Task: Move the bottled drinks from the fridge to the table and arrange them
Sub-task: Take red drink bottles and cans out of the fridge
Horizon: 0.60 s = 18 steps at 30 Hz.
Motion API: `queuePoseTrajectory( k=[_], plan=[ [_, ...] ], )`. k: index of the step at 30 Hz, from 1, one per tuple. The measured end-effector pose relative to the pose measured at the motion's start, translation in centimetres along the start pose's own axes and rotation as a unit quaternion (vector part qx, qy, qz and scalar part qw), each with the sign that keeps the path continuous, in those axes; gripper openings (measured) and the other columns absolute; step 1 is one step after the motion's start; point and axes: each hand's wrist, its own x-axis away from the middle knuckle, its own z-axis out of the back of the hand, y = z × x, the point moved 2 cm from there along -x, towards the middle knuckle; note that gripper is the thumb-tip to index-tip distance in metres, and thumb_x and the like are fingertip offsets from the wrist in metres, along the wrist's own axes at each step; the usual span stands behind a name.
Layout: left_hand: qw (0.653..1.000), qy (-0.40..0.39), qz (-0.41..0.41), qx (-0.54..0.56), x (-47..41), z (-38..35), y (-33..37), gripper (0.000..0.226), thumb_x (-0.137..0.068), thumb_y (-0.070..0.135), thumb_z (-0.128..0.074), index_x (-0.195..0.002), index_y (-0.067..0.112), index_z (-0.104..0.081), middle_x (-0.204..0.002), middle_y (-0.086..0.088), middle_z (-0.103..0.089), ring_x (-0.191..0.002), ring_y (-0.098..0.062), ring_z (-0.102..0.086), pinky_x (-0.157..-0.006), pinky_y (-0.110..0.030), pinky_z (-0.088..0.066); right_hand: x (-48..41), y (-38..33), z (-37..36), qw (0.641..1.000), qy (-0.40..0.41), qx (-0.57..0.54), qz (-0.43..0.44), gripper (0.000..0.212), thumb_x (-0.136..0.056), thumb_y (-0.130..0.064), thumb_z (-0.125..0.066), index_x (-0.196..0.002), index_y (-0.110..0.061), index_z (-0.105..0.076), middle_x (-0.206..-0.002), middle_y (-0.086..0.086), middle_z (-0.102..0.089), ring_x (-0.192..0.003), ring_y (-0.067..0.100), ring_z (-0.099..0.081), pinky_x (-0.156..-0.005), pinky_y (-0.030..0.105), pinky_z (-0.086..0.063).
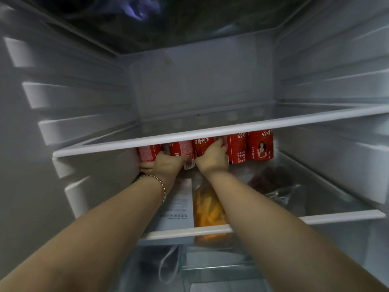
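Under the glass fridge shelf (210, 131), left grip (166, 163) clasping leftmost red bottle (147, 152), right grip (212, 157) clasping third red bottle (203, 145)

Red bottles (260, 147) with white lettering; seemingly orange-filled bag (207, 209).

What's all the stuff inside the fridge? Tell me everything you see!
Bottled drinks: five showing, red labels, in a row at the back of the middle shelf.
Bag of orange food: one, clear, middle shelf front.
Bag of dark red food: one, clear, middle shelf right.
White booklet: one, middle shelf, left of the orange bag.
Upper shelf: one, glass with white rim.
Bracelet: one, silvery, left wrist.
Left hand: on the leftmost bottles.
Right hand: on the middle bottle.
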Motion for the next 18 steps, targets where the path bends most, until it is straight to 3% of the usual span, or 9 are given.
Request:
queuePoseTrajectory(
  k=[1, 2, 4, 7, 9, 12, 15, 18],
  plan=[
    [1.000, -0.006, -0.018, 0.010, 0.1, -0.4, 0.2, 0.059, -0.075, 0.032, -0.077, -0.123, 0.010, -0.050, -0.091, 0.002, -0.043, -0.096, -0.019, -0.045, -0.099, -0.033, -0.033, -0.3, 0.0, 0.3, 1.000, 0.017, 0.011, -0.003, 0.091, -0.077, -0.021, -0.073, -0.145, -0.005, -0.014, -0.146, 0.017, -0.026, -0.133, 0.036, -0.035, -0.110, 0.048, -0.032],
    [1.000, -0.015, -0.027, -0.002, -0.6, -0.8, -0.4, 0.066, -0.070, 0.036, -0.080, -0.124, 0.012, -0.049, -0.097, 0.003, -0.048, -0.104, -0.021, -0.048, -0.104, -0.036, -0.033, -0.4, 0.2, 0.3, 0.999, 0.026, 0.021, -0.004, 0.089, -0.078, -0.024, -0.073, -0.144, -0.004, -0.016, -0.145, 0.017, -0.024, -0.133, 0.035, -0.034, -0.110, 0.046, -0.032],
    [0.999, -0.048, -0.017, -0.009, -1.1, -1.4, 0.0, 0.094, -0.058, 0.047, -0.084, -0.135, 0.015, -0.040, -0.127, -0.003, -0.053, -0.124, -0.028, -0.046, -0.110, -0.045, -0.030, -0.8, 0.5, 0.6, 0.999, 0.031, 0.025, -0.004, 0.084, -0.081, -0.027, -0.069, -0.143, -0.005, -0.018, -0.144, 0.016, -0.022, -0.132, 0.035, -0.035, -0.110, 0.045, -0.033],
    [0.996, -0.081, 0.014, -0.027, -1.3, -1.9, 0.8, 0.116, -0.045, 0.066, -0.081, -0.140, 0.017, -0.036, -0.144, -0.009, -0.040, -0.134, -0.034, -0.034, -0.114, -0.050, -0.021, -1.4, 0.8, 0.6, 1.000, -0.002, 0.008, 0.014, 0.083, -0.083, -0.023, -0.068, -0.144, -0.005, -0.015, -0.146, 0.017, -0.027, -0.133, 0.034, -0.037, -0.110, 0.045, -0.034],
    [0.995, -0.070, 0.009, -0.071, -1.2, -1.9, 0.6, 0.106, -0.054, 0.070, -0.075, -0.138, 0.015, -0.040, -0.149, -0.016, -0.030, -0.137, -0.039, -0.023, -0.116, -0.051, -0.012, -1.8, 1.1, 1.0, 1.000, -0.018, -0.010, 0.017, 0.079, -0.081, -0.019, -0.070, -0.139, -0.003, -0.019, -0.141, 0.017, -0.040, -0.129, 0.033, -0.043, -0.107, 0.043, -0.038],
    [0.988, -0.042, -0.013, -0.147, -0.1, -1.3, 0.9, 0.079, -0.077, 0.058, -0.065, -0.136, 0.010, -0.044, -0.153, -0.017, -0.018, -0.138, -0.039, -0.017, -0.114, -0.046, -0.009, -2.0, 1.2, 1.4, 1.000, -0.017, -0.008, 0.010, 0.077, -0.077, -0.018, -0.075, -0.133, 0.000, -0.025, -0.135, 0.018, -0.049, -0.124, 0.034, -0.050, -0.103, 0.042, -0.041],
    [0.982, 0.016, 0.010, -0.189, 0.1, -0.6, 0.7, 0.088, -0.065, 0.072, -0.065, -0.133, 0.018, -0.049, -0.154, -0.025, 0.007, -0.138, -0.045, -0.008, -0.113, -0.051, -0.008, -1.6, 1.0, 1.2, 1.000, -0.006, 0.024, 0.010, 0.083, -0.070, -0.024, -0.081, -0.131, 0.000, -0.030, -0.134, 0.017, -0.048, -0.123, 0.034, -0.049, -0.103, 0.043, -0.042],
    [0.979, 0.018, 0.012, -0.201, 0.0, 0.0, 0.4, 0.091, -0.062, 0.074, -0.064, -0.133, 0.019, -0.049, -0.152, -0.027, 0.007, -0.136, -0.046, -0.015, -0.114, -0.049, -0.014, -1.0, 1.0, 1.3, 0.998, -0.003, 0.050, 0.025, 0.085, -0.067, -0.032, -0.082, -0.133, -0.005, -0.035, -0.135, 0.015, -0.041, -0.125, 0.033, -0.044, -0.104, 0.044, -0.040]
  ],
)
